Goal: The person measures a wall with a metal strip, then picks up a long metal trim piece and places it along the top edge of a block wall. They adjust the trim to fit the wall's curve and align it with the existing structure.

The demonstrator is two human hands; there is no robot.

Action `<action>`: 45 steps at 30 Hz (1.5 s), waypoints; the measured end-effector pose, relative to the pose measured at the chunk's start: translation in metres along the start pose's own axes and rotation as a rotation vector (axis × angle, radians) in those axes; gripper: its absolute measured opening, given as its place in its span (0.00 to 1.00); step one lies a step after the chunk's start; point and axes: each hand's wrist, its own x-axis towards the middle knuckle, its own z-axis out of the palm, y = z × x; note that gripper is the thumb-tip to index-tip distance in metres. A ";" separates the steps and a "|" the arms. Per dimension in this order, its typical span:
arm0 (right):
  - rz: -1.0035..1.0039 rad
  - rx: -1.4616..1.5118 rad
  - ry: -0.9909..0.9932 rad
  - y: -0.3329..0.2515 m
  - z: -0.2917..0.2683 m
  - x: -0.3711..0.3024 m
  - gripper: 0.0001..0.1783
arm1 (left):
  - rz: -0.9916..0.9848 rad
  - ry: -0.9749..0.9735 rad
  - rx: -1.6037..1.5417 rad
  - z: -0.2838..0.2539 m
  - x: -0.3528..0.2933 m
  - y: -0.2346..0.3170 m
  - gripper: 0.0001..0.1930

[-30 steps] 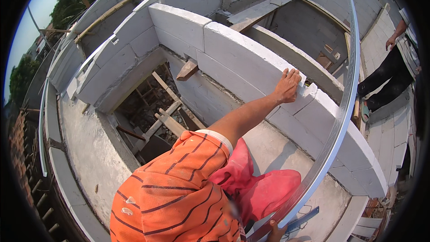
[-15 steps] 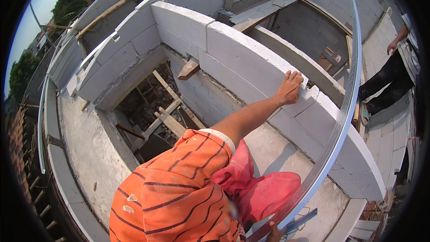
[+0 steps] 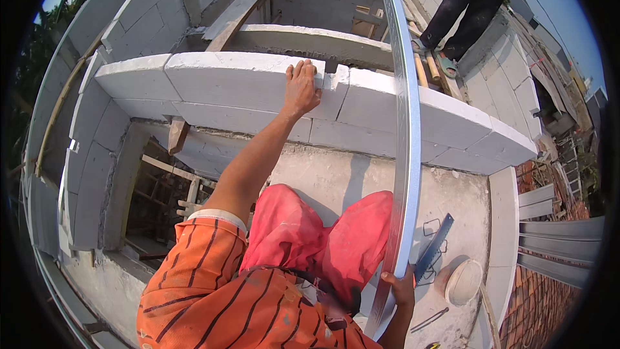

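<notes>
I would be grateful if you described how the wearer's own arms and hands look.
The left hand and right hand are bare and ungloved. The left sleeve is short and orange with dark stripes, ending in a whitish cuff. The right sleeve cannot be made out.

An orange shirt (image 3: 258, 313) with thin dark stripes fills the lower left and lower middle of the frame, its cloth creased and marked with small pale smudges. Its short left sleeve (image 3: 200, 242), striped the same way, ends in an off-white band (image 3: 219, 217) above the elbow. Loose pinkish-red trousers (image 3: 290, 223), wrinkled and paler in patches, show in the lower middle. The left hand (image 3: 301, 88) and right hand (image 3: 399, 286) are bare, as are both forearms.
</notes>
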 end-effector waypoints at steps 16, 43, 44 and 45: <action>-0.147 0.044 -0.072 0.002 -0.006 -0.002 0.56 | 0.090 -0.030 0.118 0.002 0.001 0.005 0.42; 0.019 0.036 0.121 0.049 -0.011 0.023 0.50 | -0.055 -0.238 0.353 0.005 -0.002 0.005 0.43; 0.026 0.027 0.124 0.051 -0.011 0.021 0.50 | -0.052 -0.242 0.350 0.007 -0.002 0.006 0.43; 0.036 0.021 0.136 0.054 -0.014 0.021 0.51 | -0.051 -0.230 0.331 0.009 -0.001 0.010 0.42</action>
